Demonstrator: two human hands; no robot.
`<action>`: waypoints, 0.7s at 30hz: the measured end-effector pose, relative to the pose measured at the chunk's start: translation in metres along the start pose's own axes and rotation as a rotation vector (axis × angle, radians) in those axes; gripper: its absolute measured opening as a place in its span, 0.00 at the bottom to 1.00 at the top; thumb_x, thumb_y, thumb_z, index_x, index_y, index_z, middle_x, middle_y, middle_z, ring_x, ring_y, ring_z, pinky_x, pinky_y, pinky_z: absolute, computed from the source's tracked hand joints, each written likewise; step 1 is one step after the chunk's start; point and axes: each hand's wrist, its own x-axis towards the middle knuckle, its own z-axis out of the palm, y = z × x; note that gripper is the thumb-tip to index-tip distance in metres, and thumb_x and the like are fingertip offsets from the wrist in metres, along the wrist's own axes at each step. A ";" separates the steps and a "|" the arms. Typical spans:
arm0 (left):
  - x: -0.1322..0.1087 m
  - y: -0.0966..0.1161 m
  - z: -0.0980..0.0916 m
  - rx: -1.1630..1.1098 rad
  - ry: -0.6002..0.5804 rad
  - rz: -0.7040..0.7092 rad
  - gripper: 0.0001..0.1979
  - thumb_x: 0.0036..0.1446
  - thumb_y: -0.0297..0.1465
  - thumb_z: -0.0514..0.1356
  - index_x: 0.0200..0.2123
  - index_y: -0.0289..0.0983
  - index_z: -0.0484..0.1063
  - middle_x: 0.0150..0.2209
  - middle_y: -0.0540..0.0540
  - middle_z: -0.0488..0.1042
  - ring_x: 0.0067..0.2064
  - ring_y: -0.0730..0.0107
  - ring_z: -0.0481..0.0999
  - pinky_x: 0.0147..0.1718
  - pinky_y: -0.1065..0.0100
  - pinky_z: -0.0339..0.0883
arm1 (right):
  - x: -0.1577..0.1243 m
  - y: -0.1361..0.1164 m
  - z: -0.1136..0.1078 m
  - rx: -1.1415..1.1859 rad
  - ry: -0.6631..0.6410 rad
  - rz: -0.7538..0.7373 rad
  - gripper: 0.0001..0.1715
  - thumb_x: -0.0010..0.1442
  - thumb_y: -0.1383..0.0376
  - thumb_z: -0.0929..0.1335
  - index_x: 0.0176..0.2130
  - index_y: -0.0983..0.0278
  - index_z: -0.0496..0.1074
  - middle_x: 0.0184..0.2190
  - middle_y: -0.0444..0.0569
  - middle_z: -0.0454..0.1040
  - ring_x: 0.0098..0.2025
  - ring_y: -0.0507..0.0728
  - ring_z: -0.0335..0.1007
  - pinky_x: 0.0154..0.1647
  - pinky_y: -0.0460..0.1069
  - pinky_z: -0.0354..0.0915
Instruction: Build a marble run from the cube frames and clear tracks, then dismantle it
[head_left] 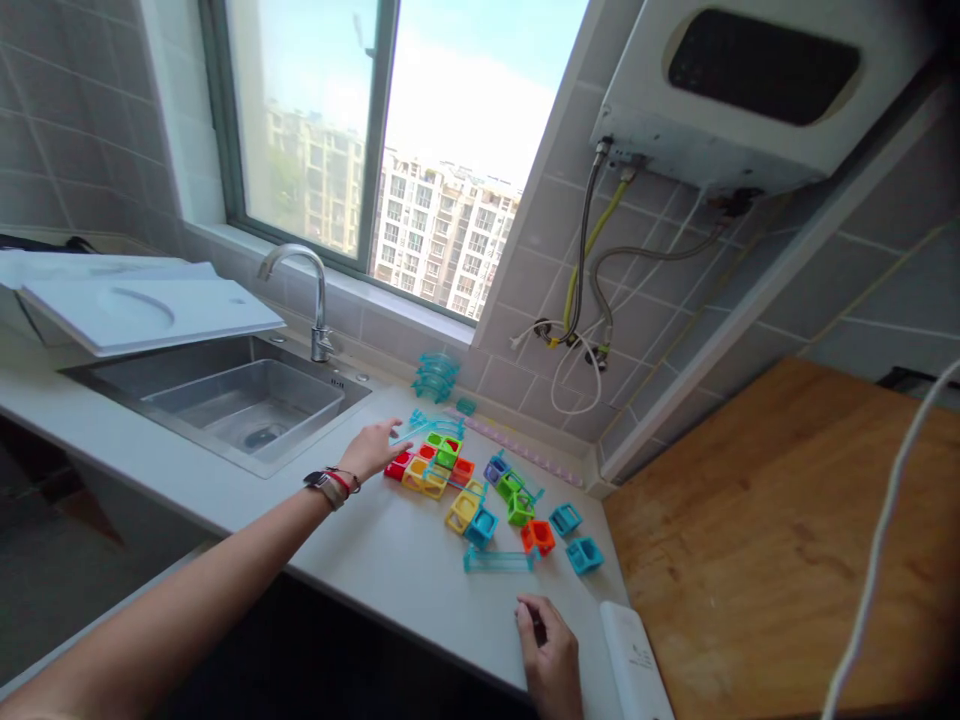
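Observation:
My left hand [375, 450] reaches over the counter with thumb and forefinger apart. Its fingertips are close to translucent teal track pieces [442, 425]; whether they touch is unclear. Beside it sits a cluster of open-frame cubes, among them a red cube [398, 465], a green cube [448, 454] and a yellow cube [462, 513]. My right hand [551, 650] rests loosely curled near the counter's front edge, with nothing visible in it. Ahead of that hand lie a straight teal track piece [501, 562], an orange cube [538, 537] and a blue cube [584, 555].
Curved teal pieces [435, 377] are stacked by the wall, near a pink toothed strip [525, 450]. A sink [352, 405] with a faucet [321, 340] lies left, partly under white foam sheets [157, 305]. A wooden panel [750, 560] and a white box [634, 660] bound the right.

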 end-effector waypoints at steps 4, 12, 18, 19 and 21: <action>0.008 0.011 0.019 -0.033 -0.035 0.047 0.24 0.60 0.46 0.57 0.53 0.38 0.73 0.47 0.41 0.81 0.49 0.58 0.81 0.48 0.66 0.70 | -0.006 0.000 0.002 -0.024 -0.017 -0.050 0.19 0.68 0.54 0.63 0.40 0.63 0.77 0.37 0.54 0.79 0.41 0.61 0.77 0.43 0.51 0.73; 0.040 -0.025 0.000 0.055 -0.052 -0.003 0.22 0.65 0.39 0.46 0.52 0.36 0.73 0.47 0.40 0.81 0.47 0.61 0.80 0.48 0.65 0.70 | -0.003 -0.004 0.003 -0.082 0.003 -0.096 0.15 0.69 0.58 0.63 0.40 0.61 0.77 0.36 0.52 0.79 0.40 0.60 0.78 0.43 0.51 0.73; 0.101 -0.037 0.008 0.188 -0.216 0.078 0.26 0.54 0.34 0.60 0.56 0.37 0.70 0.51 0.40 0.79 0.51 0.58 0.78 0.52 0.64 0.68 | -0.003 0.012 0.014 -0.063 0.058 -0.151 0.16 0.68 0.57 0.64 0.38 0.61 0.77 0.31 0.51 0.78 0.35 0.59 0.77 0.39 0.49 0.72; 0.110 -0.037 0.013 0.210 -0.241 0.101 0.28 0.51 0.33 0.62 0.57 0.37 0.69 0.54 0.39 0.77 0.54 0.57 0.77 0.53 0.63 0.67 | -0.003 0.015 0.016 -0.055 0.085 -0.150 0.16 0.68 0.56 0.64 0.37 0.61 0.77 0.30 0.50 0.78 0.34 0.59 0.77 0.38 0.49 0.72; 0.126 -0.036 0.025 0.250 -0.291 0.139 0.33 0.46 0.30 0.65 0.59 0.38 0.68 0.58 0.38 0.74 0.57 0.54 0.74 0.55 0.62 0.65 | -0.003 0.020 0.022 -0.045 0.137 -0.139 0.17 0.68 0.55 0.64 0.36 0.61 0.77 0.29 0.50 0.77 0.32 0.59 0.77 0.36 0.49 0.72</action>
